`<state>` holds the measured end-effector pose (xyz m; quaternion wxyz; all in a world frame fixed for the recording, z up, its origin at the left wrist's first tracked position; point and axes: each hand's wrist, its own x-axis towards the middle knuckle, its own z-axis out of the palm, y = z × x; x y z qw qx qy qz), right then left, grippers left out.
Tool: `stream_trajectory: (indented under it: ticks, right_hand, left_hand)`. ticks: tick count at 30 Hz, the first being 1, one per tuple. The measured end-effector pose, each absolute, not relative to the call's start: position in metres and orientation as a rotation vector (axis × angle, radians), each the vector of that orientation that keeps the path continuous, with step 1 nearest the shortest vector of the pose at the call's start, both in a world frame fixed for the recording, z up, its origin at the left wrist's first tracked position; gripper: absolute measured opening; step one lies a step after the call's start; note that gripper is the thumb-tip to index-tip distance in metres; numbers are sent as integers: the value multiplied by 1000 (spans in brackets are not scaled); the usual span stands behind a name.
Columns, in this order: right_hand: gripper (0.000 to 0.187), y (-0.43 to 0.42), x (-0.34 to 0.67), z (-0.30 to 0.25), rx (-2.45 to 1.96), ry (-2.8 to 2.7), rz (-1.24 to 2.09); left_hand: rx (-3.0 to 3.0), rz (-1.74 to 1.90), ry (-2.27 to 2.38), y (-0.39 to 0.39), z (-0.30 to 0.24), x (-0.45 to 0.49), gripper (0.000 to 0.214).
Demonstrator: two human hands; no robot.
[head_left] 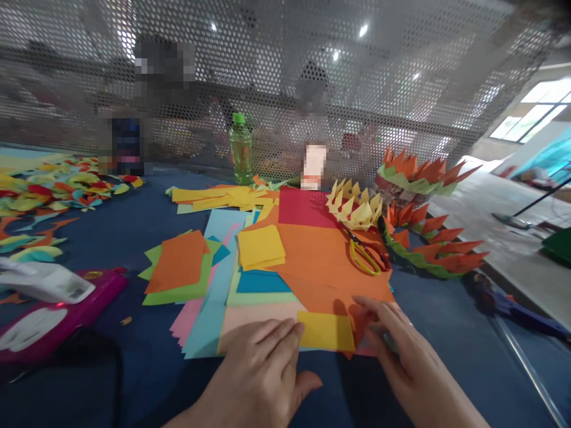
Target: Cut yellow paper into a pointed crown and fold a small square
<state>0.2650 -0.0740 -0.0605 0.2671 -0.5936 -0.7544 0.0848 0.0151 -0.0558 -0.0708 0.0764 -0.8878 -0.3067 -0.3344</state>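
Observation:
A small yellow paper rectangle lies on the stacked coloured sheets at the near edge. My left hand rests flat across its left end, fingers together and thumb out to the side. To the right, my right hand hovers just beside the paper's other end, its fingers apart and lightly curved, with nothing seen in them. Beneath spread large orange sheets, a pale pink sheet and light blue sheets. Scissors with yellow and red handles lie on the orange paper.
Yellow squares and orange squares lie in piles. A yellow paper crown and orange-green zigzag strips stand right. Left are a magenta device and paper scraps. A green-capped bottle stands before a perforated screen.

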Motion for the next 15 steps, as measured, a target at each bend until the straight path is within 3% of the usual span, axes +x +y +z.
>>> stream_trajectory:
  ticks: [6,15]
  right_hand:
    - [30,-73,237,-46,-1627,-2131,219]
    - [36,-64,225,-49,-1647,-2210,249]
  left_hand:
    - [-2701,-1006,-922,-53,-65,14,25]
    - [-2636,-1211,-836,-46,-42,11,19]
